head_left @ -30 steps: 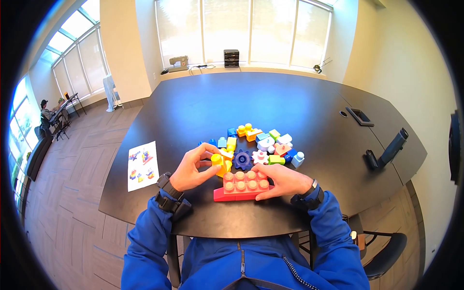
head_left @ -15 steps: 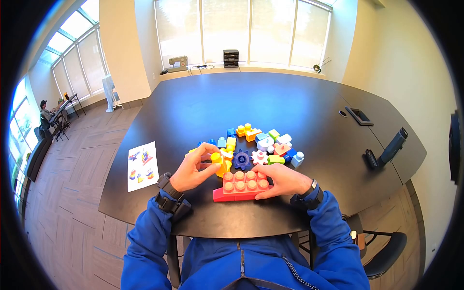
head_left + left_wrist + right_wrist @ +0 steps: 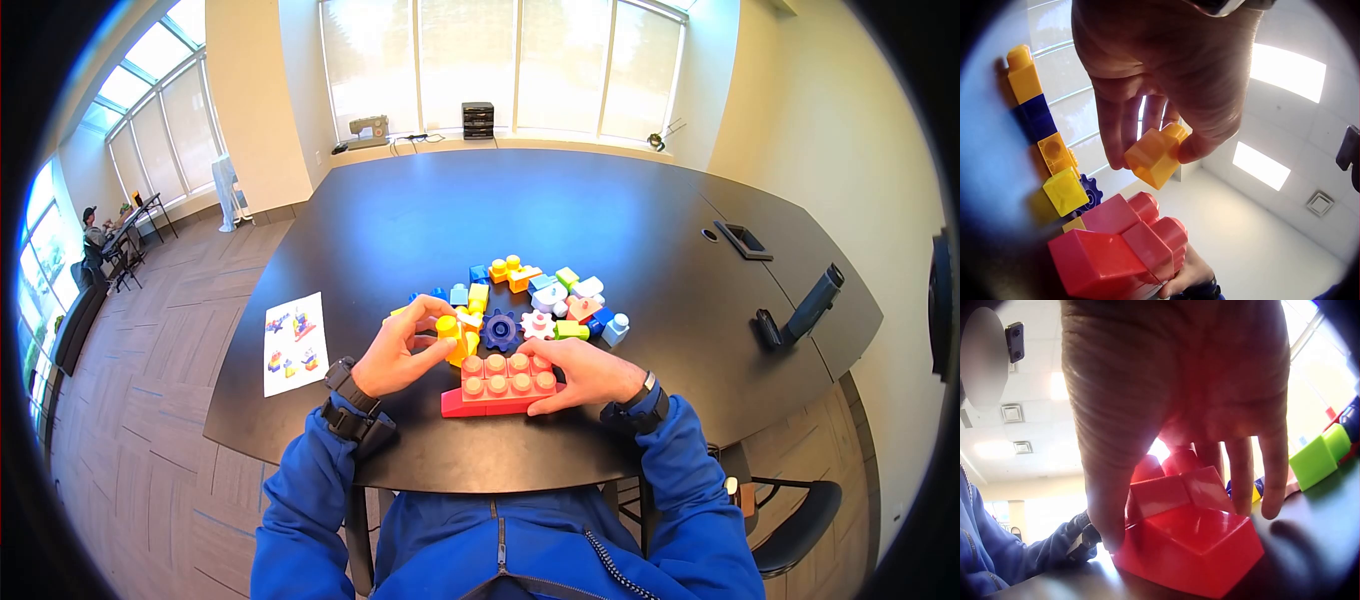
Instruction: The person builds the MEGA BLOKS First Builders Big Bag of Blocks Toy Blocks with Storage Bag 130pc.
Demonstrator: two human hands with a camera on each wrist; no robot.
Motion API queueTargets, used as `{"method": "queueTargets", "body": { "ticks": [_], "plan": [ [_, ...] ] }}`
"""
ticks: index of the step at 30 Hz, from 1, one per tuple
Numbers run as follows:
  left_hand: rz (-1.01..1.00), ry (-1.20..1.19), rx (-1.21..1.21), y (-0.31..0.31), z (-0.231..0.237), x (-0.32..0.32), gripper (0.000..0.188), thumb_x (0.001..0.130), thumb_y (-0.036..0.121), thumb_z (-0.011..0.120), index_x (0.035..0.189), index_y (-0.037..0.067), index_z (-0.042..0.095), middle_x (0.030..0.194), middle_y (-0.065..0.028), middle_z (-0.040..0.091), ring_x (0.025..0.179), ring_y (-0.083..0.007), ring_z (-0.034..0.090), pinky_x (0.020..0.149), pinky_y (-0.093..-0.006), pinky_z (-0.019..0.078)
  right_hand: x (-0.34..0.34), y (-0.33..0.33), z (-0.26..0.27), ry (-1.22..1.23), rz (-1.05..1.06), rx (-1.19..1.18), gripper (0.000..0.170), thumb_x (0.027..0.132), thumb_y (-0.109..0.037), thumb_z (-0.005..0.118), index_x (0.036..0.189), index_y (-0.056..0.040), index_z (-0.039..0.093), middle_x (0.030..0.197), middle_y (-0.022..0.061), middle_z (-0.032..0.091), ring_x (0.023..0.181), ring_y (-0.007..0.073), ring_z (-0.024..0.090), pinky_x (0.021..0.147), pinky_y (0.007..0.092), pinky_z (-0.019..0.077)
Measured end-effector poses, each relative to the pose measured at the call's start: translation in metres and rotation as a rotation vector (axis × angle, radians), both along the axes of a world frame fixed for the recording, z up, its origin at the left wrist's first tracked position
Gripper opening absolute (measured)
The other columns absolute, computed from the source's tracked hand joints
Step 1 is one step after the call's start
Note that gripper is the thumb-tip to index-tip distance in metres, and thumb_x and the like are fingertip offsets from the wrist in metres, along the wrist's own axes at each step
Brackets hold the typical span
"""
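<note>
My left hand [image 3: 405,348] pinches a small yellow-orange block [image 3: 447,328] between thumb and fingers; in the left wrist view the block [image 3: 1156,156] is held above the red blocks [image 3: 1116,250]. At the table's near edge lies a stack of red blocks [image 3: 500,405], its studs facing up. My right hand [image 3: 592,372] grips the right end of this stack, thumb in front and fingers behind. Seen from the right wrist, the hand [image 3: 1179,381] reaches over the red blocks [image 3: 1191,544]. The held block is just left of the stack's top, apart from it.
Behind the hands lie a dark blue gear [image 3: 501,330], a pink-white gear [image 3: 537,325], a green block [image 3: 571,330] and several other loose blocks. A printed sheet [image 3: 295,345] lies on the left of the table [image 3: 480,210]. A black device [image 3: 815,305] stands at the right.
The left hand's raised fingers have shifted slightly since the earliest frame, while the yellow-orange block stays pinched. The right hand and red stack have hardly moved.
</note>
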State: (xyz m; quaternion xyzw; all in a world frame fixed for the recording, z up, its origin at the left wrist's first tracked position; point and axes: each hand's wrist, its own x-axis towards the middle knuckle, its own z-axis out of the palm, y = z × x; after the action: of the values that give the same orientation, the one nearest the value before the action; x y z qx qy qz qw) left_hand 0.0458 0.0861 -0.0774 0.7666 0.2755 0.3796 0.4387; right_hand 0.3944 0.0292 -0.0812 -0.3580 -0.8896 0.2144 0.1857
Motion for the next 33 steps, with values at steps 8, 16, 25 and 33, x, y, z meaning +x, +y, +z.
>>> {"method": "queueTargets", "body": {
  "ticks": [8, 16, 25, 33],
  "plan": [
    [0.015, 0.014, 0.043, 0.001, -0.001, 0.000, 0.036, 0.106, 0.011, 0.079, 0.138, 0.009, 0.063, 0.133, -0.0059, 0.075, 0.128, -0.0172, 0.074, 0.098, -0.0337, 0.0622, -0.001, -0.002, 0.003, 0.019, 0.005, 0.022, 0.085, 0.086, -0.047, 0.100, 0.146, -0.0025, 0.060, 0.125, 0.0228, 0.077, 0.117, 0.0402, 0.076, 0.101, 0.0459, 0.0602],
    [0.192, 0.268, 0.322, 0.004, 0.007, -0.008, 0.018, 0.090, 0.016, 0.078, 0.101, 0.002, 0.074, 0.091, -0.0080, 0.074, 0.077, -0.0151, 0.069, 0.069, -0.0322, 0.0554, -0.002, -0.003, 0.004, 0.025, 0.008, 0.000, 0.082, 0.086, -0.046, 0.100, 0.145, -0.0032, 0.061, 0.124, 0.0218, 0.078, 0.116, 0.0391, 0.077, 0.102, 0.0453, 0.0602],
    [0.247, 0.245, 0.224, 0.004, 0.004, -0.003, 0.026, 0.082, 0.020, 0.083, 0.097, 0.001, 0.074, 0.081, -0.0124, 0.069, 0.068, -0.0220, 0.068, 0.069, -0.0358, 0.0566, -0.002, -0.002, 0.002, 0.021, 0.009, 0.014, 0.081, 0.088, -0.047, 0.099, 0.144, -0.0027, 0.061, 0.123, 0.0220, 0.078, 0.116, 0.0392, 0.077, 0.102, 0.0454, 0.0604],
    [0.426, 0.541, 0.451, 0.009, -0.001, -0.010, 0.027, 0.082, 0.026, 0.083, 0.099, 0.007, 0.075, 0.093, -0.0121, 0.074, 0.086, -0.0330, 0.074, 0.078, -0.0432, 0.0601, -0.001, -0.002, 0.003, 0.032, 0.020, 0.012, 0.081, 0.088, -0.047, 0.099, 0.144, -0.0024, 0.061, 0.123, 0.0220, 0.078, 0.115, 0.0392, 0.077, 0.101, 0.0452, 0.0607]
  ]
}}
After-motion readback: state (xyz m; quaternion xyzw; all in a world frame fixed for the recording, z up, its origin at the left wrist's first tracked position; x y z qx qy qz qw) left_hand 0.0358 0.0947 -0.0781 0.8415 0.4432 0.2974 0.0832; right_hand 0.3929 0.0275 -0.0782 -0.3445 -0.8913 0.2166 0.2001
